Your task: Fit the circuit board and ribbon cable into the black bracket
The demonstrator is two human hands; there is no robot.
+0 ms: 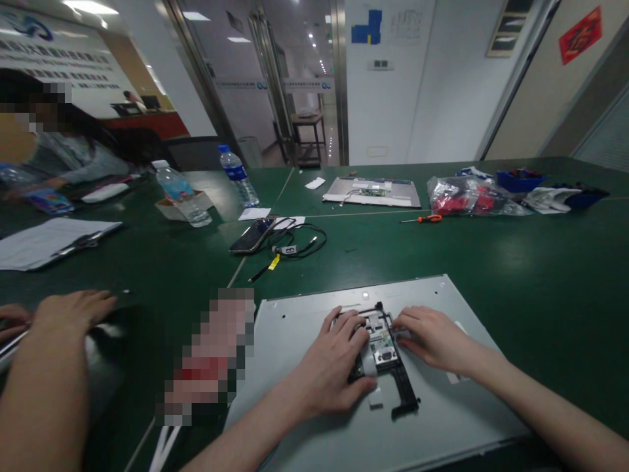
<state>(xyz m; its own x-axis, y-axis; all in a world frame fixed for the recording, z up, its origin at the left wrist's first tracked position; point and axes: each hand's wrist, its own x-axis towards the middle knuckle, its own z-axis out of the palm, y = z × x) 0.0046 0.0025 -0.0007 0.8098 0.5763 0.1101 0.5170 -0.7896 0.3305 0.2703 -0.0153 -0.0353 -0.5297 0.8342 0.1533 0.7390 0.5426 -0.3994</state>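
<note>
A grey metal panel [304, 328] lies flat on the green table in front of me. On its middle sits a black plastic frame [405, 390] around a small circuit board [384, 347]. My left hand [334, 364] rests on the frame's left side, fingers curled and pressed down on the board's edge. My right hand [432, 337] lies on the frame's right side, fingertips pressed against the board. Neither hand lifts anything.
A co-worker's forearm and hand [69, 311] rest on the table at the left. Beyond lie a phone [251, 236], a black cable [299, 239], two water bottles [184, 193], a clipboard [54, 241], an orange screwdriver [425, 219], another panel [373, 192] and bagged parts [466, 196].
</note>
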